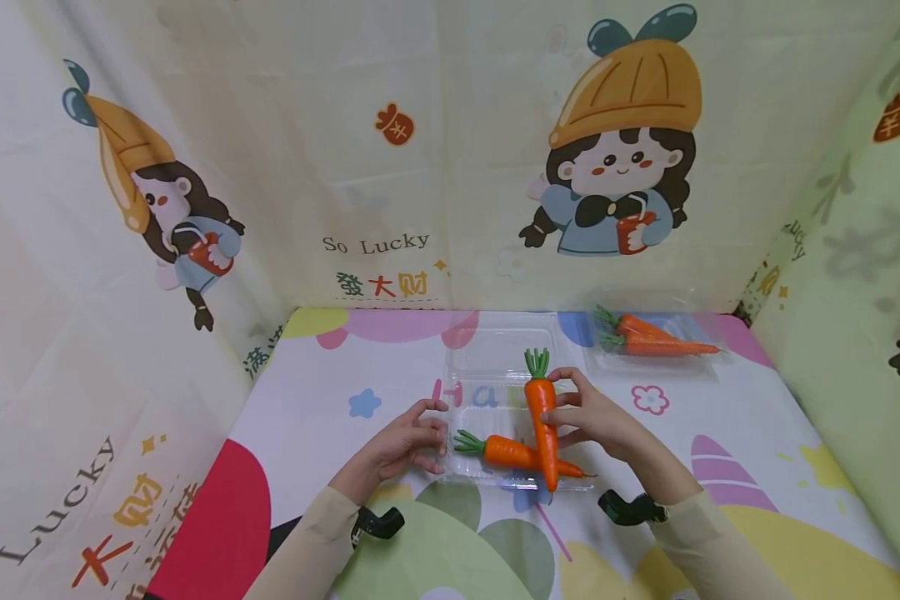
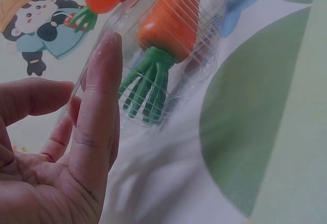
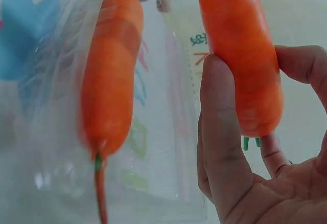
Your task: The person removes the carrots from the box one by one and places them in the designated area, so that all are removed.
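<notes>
My right hand (image 1: 596,417) pinches an orange toy carrot (image 1: 540,404) with green stalks between thumb and fingers. This carrot is upright in the head view, held over an open clear plastic clamshell box (image 1: 468,479). A second carrot (image 1: 510,452) lies in the box, its stalks toward my left hand and its thin root tip to the right. My left hand (image 1: 411,439) holds the box by its left edge, with fingers and thumb at the thin wall (image 2: 110,35). In the right wrist view, the thumb and fingers press on both sides of the held carrot (image 3: 248,70).
At the back right of the table stands another clear box (image 1: 596,362) with two carrots (image 1: 663,344) in it. The box lid (image 1: 495,333) is folded back toward the rear wall. Printed cloth (image 1: 390,183) hangs behind and on both sides.
</notes>
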{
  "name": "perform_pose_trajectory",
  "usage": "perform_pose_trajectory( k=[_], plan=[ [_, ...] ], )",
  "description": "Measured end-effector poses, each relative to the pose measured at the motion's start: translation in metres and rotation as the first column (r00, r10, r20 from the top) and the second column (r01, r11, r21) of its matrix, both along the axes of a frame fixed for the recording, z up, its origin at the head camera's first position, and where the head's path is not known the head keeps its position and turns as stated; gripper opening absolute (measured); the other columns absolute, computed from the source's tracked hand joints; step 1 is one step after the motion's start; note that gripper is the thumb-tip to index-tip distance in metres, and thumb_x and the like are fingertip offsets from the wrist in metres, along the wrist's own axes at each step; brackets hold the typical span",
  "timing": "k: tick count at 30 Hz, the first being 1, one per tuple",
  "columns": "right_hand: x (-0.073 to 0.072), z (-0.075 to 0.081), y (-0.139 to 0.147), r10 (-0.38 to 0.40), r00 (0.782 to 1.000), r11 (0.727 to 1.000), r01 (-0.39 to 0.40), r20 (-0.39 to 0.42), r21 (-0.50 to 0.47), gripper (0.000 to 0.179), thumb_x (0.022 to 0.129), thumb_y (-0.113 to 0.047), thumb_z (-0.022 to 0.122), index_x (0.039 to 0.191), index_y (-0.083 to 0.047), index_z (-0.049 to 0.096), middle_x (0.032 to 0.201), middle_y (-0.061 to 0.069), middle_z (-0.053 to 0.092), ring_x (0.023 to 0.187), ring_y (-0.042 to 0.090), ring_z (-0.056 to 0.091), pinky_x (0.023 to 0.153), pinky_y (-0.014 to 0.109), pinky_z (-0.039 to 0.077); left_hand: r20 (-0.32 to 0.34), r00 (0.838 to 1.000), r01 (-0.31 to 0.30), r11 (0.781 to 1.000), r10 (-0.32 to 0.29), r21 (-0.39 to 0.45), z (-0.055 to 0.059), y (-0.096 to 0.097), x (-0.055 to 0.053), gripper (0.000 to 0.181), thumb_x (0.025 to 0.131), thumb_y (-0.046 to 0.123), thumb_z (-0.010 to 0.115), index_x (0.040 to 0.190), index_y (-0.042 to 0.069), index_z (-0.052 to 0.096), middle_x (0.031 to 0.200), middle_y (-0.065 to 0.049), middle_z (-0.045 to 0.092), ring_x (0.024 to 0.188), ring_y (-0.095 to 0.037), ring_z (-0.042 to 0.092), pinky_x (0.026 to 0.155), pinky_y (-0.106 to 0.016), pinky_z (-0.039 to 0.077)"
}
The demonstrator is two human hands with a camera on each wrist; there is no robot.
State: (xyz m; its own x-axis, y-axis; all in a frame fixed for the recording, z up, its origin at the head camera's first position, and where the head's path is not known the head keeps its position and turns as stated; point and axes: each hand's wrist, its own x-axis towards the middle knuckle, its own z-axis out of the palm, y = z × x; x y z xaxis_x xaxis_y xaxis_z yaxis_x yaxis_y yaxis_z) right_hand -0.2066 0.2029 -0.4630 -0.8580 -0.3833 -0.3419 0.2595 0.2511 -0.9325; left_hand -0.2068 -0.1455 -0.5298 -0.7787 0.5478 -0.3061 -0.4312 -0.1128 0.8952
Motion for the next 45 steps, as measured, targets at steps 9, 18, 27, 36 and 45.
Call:
perform_pose_trajectory(
  k=[9,18,27,36,45],
  plan=[
    [0.006,-0.001,0.014,-0.027,1.0,0.999,0.027,-0.012,0.022,0.074,0.093,-0.015,0.07,0.149,-0.012,0.021,0.133,0.027,0.046,0.1,0.027,0.065,0.08,0.045,0.063,-0.005,1.0,-0.002,1.0,0.002,-0.005,0.0,0.001,0.001,0.046,0.1,-0.003,0.052,0.141,0.006,0.033,0.097,-0.003,0.055,0.076,-0.017,0.062,0.061,-0.035,0.063],
    [0.009,-0.001,0.029,-0.046,0.999,0.998,0.047,-0.023,0.043,0.075,0.093,-0.016,0.07,0.149,-0.011,0.021,0.134,0.029,0.045,0.1,0.027,0.064,0.08,0.045,0.063,-0.013,1.0,-0.015,1.0,0.015,-0.017,-0.002,0.001,0.001,0.038,0.1,-0.003,0.051,0.134,0.005,0.039,0.096,-0.002,0.056,0.076,-0.018,0.062,0.061,-0.036,0.063],
    [0.012,-0.007,0.042,-0.084,0.996,0.994,0.086,-0.029,0.066,0.073,0.094,-0.016,0.071,0.148,-0.009,0.022,0.132,0.029,0.047,0.098,0.026,0.064,0.079,0.045,0.063,-0.017,1.0,-0.017,1.0,0.016,-0.016,-0.002,0.001,0.001,0.035,0.1,-0.003,0.052,0.132,0.004,0.04,0.094,-0.002,0.056,0.076,-0.017,0.063,0.061,-0.036,0.063],
    [0.015,-0.012,0.058,-0.115,0.993,0.99,0.116,-0.015,0.076,0.073,0.095,-0.017,0.071,0.148,-0.008,0.021,0.128,0.027,0.048,0.096,0.026,0.064,0.078,0.044,0.064,-0.019,1.0,-0.014,1.0,0.014,-0.011,-0.004,0.001,0.0,0.034,0.1,-0.003,0.052,0.131,0.005,0.04,0.094,-0.003,0.055,0.076,-0.017,0.062,0.061,-0.036,0.063],
    [0.016,-0.018,0.072,-0.121,0.993,0.988,0.121,-0.007,0.096,0.073,0.096,-0.018,0.07,0.148,-0.007,0.021,0.124,0.023,0.049,0.096,0.024,0.063,0.079,0.043,0.064,-0.017,1.0,-0.012,1.0,0.012,-0.008,-0.004,0.001,0.0,0.033,0.1,-0.002,0.053,0.13,0.005,0.039,0.093,-0.003,0.055,0.076,-0.017,0.062,0.061,-0.035,0.063]
  ],
)
